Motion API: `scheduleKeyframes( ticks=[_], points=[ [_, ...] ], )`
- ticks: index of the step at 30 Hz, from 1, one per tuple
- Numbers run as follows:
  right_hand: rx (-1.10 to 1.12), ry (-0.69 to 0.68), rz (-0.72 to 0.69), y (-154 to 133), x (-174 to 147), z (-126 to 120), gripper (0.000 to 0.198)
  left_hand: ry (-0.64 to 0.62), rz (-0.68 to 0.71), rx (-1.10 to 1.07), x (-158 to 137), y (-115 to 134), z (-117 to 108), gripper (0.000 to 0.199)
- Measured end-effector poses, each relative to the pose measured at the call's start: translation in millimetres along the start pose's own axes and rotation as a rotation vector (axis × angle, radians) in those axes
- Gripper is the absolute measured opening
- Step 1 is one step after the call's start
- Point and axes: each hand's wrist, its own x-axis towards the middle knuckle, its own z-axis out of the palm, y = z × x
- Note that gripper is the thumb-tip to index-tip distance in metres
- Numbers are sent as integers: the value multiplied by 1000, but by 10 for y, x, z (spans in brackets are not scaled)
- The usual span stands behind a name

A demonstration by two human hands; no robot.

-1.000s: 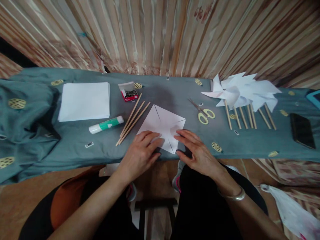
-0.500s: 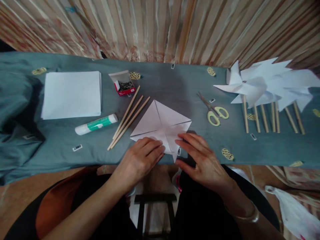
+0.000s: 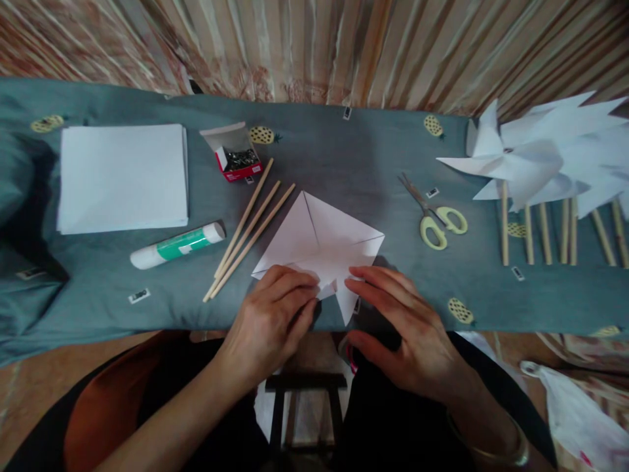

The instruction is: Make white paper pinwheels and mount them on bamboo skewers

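Note:
A white paper square (image 3: 324, 226) with cuts running in from its corners lies on the cloth, one corner pointing away from me. My left hand (image 3: 275, 314) is closed on its near edge, fingers and thumb pressed together and a folded-over part of the paper at their tips. On the paper's right side, the fingertips of my right hand (image 3: 403, 318) lie stretched out, with the thumb well apart below. Between the hands a pointed flap (image 3: 347, 305) sticks out toward me. The exact hold under my left fingers is hidden.
Left of the paper are three wooden sticks (image 3: 250, 233), a glue stick (image 3: 177, 246), an open box of pins (image 3: 238, 160) and a paper stack (image 3: 122, 177). Scissors (image 3: 435, 219) and several paper pinwheels (image 3: 525, 157) on sticks lie right. The table's edge (image 3: 324, 328) runs close below.
The near part of the paper is folded inward more at my left fingertips, and the pointed flap shows longer. My right thumb has come off the paper. The view has shifted slightly.

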Motion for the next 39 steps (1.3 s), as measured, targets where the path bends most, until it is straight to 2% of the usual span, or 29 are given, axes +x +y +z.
scheduleKeyframes(
  ticks=[7, 22, 39],
  points=[
    [-30, 29, -52, -45, 27, 133, 50, 6, -109, -15, 94, 4, -34, 11],
    [-181, -5, 8, -132, 126, 229, 51, -3, -100, 124, 199, -43, -26, 12],
    [-182, -46, 31, -148, 169, 260, 52, -14, -109, 142, 225, -37, -35, 13]
  ],
)
